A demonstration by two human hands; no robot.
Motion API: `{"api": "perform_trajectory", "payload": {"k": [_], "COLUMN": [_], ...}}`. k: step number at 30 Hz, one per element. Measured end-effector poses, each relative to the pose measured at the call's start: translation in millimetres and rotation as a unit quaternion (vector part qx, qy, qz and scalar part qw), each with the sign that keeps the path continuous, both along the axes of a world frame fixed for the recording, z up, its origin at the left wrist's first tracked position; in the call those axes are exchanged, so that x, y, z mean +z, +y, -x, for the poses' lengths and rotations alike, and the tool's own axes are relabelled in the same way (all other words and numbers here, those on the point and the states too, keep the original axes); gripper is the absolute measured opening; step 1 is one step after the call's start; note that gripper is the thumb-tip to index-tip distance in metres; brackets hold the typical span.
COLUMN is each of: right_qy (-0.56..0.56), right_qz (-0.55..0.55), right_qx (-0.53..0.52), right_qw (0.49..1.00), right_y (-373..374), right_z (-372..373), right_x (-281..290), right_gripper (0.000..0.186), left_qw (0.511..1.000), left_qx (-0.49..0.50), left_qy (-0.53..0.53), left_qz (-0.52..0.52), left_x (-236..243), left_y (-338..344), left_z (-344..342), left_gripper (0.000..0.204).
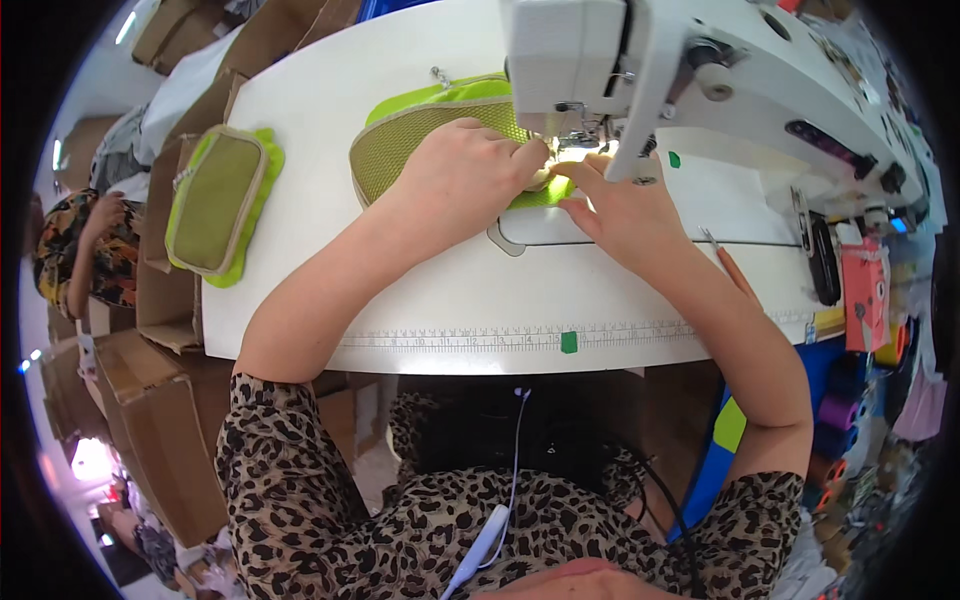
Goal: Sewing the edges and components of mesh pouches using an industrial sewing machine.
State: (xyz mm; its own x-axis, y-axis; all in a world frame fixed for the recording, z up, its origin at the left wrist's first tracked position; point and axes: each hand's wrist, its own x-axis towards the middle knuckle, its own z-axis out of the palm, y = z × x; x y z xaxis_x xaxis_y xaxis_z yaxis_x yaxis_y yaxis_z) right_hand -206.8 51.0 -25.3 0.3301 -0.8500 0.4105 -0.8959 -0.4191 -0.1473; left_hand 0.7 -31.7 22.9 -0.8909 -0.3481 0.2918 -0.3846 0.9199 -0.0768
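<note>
A lime-green fabric piece with an olive mesh panel and beige edging (390,150) lies on the white table, its right end under the needle area of a white sewing machine (568,55). My left hand (465,175) rests over the mesh with curled fingers, gripping the edge close to the presser foot. On the other side of the needle area, my right hand (630,210) pinches the lime-green edge between thumb and forefinger. The machine's lamp lights this spot brightly. The fingertips partly hide the fabric there.
A similar green mesh piece (215,205) lies at the table's left edge. An orange-handled pointed tool (737,268) is beside my right forearm. A ruler strip (450,340) runs along the front edge. Cardboard boxes (165,440) and another person (85,255) are at the left; thread spools (838,412) at the right.
</note>
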Motion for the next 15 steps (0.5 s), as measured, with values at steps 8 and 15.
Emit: {"api": "perform_trajectory", "payload": {"k": [8,15], "right_qy": [-0.027,-0.075], "right_qz": [0.028,0.004], "right_qx": [-0.068,-0.083], "right_qw": [0.997,0.994], "right_y": [-18,-20], "right_z": [-16,-17], "right_x": [-33,-37], "right_gripper": [0.024,0.02], "left_qw": [0.998,0.985], "left_qx": [-0.043,-0.024], "left_qy": [-0.025,0.173], "left_qz": [-0.023,-0.017], "left_x": [-1,-49], "left_y": [-12,39], "left_z": [7,-24], "left_gripper": [0.013,0.023]}}
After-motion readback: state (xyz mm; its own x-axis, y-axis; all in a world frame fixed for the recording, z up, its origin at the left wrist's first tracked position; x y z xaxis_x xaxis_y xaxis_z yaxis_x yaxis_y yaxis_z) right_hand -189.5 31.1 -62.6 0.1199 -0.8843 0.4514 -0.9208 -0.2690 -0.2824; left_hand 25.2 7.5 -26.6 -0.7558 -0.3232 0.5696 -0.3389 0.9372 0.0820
